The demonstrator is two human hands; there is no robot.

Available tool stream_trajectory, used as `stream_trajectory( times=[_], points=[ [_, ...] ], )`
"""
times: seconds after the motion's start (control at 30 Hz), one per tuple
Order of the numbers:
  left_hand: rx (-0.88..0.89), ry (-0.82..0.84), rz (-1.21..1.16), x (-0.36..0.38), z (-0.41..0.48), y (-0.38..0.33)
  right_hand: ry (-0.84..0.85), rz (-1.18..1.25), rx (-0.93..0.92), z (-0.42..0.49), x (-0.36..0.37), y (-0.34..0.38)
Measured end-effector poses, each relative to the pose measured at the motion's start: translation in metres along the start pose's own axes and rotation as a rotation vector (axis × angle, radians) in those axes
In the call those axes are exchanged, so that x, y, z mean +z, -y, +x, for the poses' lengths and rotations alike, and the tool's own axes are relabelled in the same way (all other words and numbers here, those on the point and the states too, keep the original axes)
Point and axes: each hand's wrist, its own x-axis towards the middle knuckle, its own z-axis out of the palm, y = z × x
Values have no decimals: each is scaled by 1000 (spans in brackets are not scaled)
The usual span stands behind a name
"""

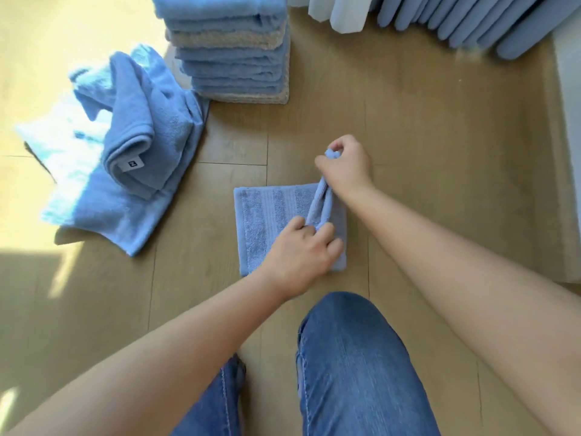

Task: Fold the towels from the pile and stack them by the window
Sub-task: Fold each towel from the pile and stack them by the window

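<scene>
Left hand (303, 250), right hand (344, 160) pinch blue towel (261, 221) edge on floor (408, 136).

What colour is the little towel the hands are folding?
The towel is light blue with ribbed stripes, clearest in the head view.

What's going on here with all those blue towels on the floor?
Someone on the wooden floor is folding a blue towel. The left hand and the right hand each pinch one end of its right edge, lifted off the rest. A messy pile of towels lies to the left, and a neat stack of folded towels stands by the curtain.
</scene>
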Motion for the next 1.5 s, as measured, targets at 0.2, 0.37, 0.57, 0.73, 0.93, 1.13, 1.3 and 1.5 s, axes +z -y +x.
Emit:
stream_trajectory(
  times=[0.2, 0.37, 0.57, 0.73, 0.93, 1.13, 1.3, 1.5],
  points=[
    [-169, 213, 11, 12, -76, 39, 152, -118, -83, -31, 78, 31],
    [-295, 307, 0, 37, -106, 54, 444, -184, -56, -30, 116, 24],
    [-382, 327, -100, 52, -117, 56, 130, -296, -204, -39, 91, -12],
    [-454, 55, -204, 58, -110, 52, 36, -554, -463, -60, 84, -64],
    [-507, 132, -231, 95, -80, 43, 131, -768, -560, -63, 115, -82],
    [-609, 196, -161, 119, -74, 69, 117, -916, -542, -50, 125, -97],
    [-658, 219, -145, 119, -73, 67, 80, -858, -465, -44, 114, -108],
    [-672, 318, -187, 115, -69, 69, 108, -802, -377, -41, 111, -111]
  ],
)
